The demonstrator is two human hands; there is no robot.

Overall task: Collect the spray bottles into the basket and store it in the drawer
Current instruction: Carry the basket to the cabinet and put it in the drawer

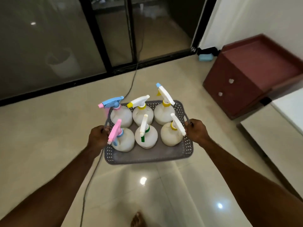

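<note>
A grey perforated basket (148, 157) hangs in the air above the tiled floor, carried between both hands. My left hand (98, 136) grips its left handle and my right hand (197, 131) grips its right handle. Several white round spray bottles stand upright inside in two rows. Among them are one with a blue trigger head (113, 102) at the back left and one with a pink head (115, 130) at the front left. The rest have white heads with yellow or green collars (144, 123). A dark red cabinet with two drawers (232, 89) stands to the right; both look shut.
A grey cable (131, 86) runs across the floor under the basket toward a dark sliding glass door (105, 38). A small blue object (205, 57) lies by the wall behind the cabinet. A white surface (291, 110) sits at the right edge. A bare foot (138, 219) shows below.
</note>
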